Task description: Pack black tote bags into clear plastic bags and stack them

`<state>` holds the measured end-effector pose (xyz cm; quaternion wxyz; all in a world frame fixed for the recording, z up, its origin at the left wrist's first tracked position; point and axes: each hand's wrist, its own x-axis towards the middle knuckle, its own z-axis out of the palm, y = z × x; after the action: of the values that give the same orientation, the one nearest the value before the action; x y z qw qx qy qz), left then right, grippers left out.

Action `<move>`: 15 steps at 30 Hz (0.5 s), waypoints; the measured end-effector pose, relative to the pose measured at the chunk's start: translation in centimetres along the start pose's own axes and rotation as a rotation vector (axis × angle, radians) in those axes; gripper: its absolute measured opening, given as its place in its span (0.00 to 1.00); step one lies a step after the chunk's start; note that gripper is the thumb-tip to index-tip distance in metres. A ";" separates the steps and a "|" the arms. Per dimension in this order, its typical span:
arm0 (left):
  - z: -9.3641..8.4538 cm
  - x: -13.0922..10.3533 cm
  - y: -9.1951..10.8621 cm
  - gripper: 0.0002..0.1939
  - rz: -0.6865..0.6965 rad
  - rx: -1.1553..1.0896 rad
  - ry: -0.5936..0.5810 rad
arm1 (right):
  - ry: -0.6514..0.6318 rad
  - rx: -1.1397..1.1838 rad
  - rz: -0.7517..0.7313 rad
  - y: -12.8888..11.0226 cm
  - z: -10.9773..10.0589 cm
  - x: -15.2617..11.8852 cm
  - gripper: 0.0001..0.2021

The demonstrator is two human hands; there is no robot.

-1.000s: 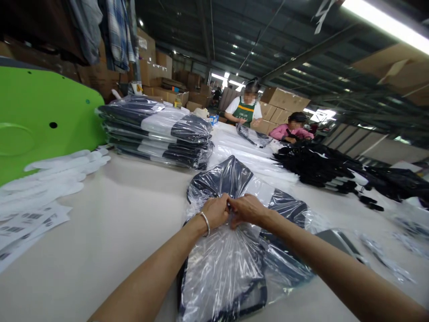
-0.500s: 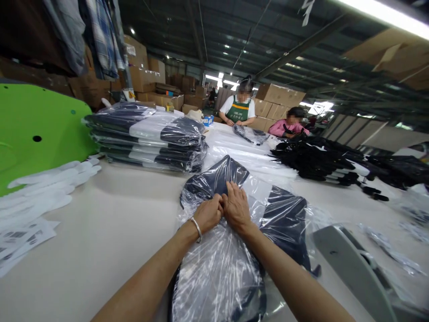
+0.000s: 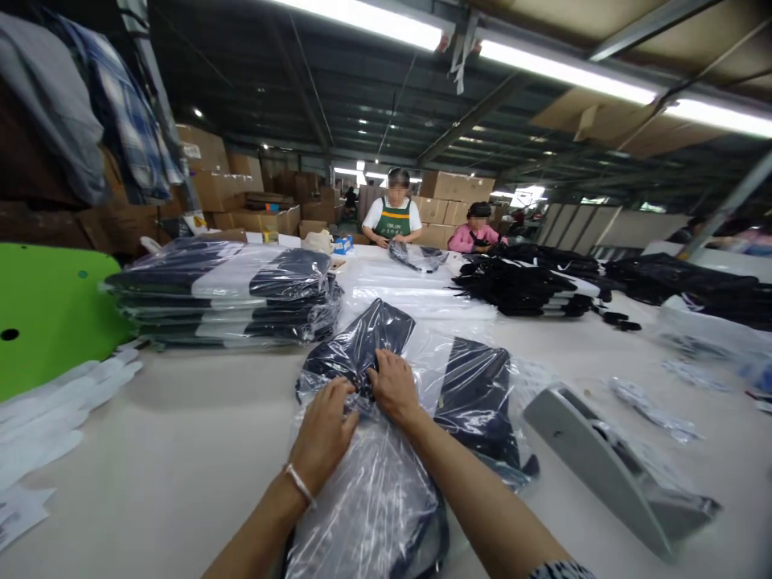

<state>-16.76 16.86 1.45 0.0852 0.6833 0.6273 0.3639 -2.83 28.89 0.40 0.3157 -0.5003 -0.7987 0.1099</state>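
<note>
A clear plastic bag (image 3: 367, 490) lies on the table before me, with a folded dark navy and pale grey fabric item (image 3: 476, 394) inside. Its upper part is wrinkled and drawn together near my fingers. My right hand (image 3: 395, 388) presses on this gathered spot, thumb and fingertips closed on the film. Just to the left, my left hand (image 3: 326, 422), with a silver bangle at the wrist, rests over the plastic with thumb and fingers apart. What lies beneath the left fingertips is hidden.
A stack of similar bagged items (image 3: 223, 293) stands at the back left. Right of my work sits a grey tape dispenser (image 3: 603, 458). Black goods (image 3: 531, 281) are piled at the back right, white cut-outs (image 3: 54, 410) lie far left. Two people work across the table.
My hands have separated: the left has let go of the gathered plastic and drawn back left with its fingers spread. The right stays at the gathered spot. The camera view has shifted.
</note>
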 end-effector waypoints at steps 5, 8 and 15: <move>-2.0 -6.2 -3.4 0.33 -0.295 0.024 -0.033 | 0.097 0.107 0.143 4.4 -6.9 0.5 0.18; -3.6 -8.6 -3.1 0.36 -0.414 0.091 -0.129 | 0.253 0.042 0.324 9.5 -12.3 -1.9 0.21; -4.9 -9.3 0.8 0.35 -0.462 0.363 -0.351 | 0.262 0.086 0.733 15.5 -15.0 -7.1 0.33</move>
<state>-18.60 6.46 1.76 0.1491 0.5794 0.7957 0.0941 19.83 28.02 1.66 0.3756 -0.7484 -0.5148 0.1839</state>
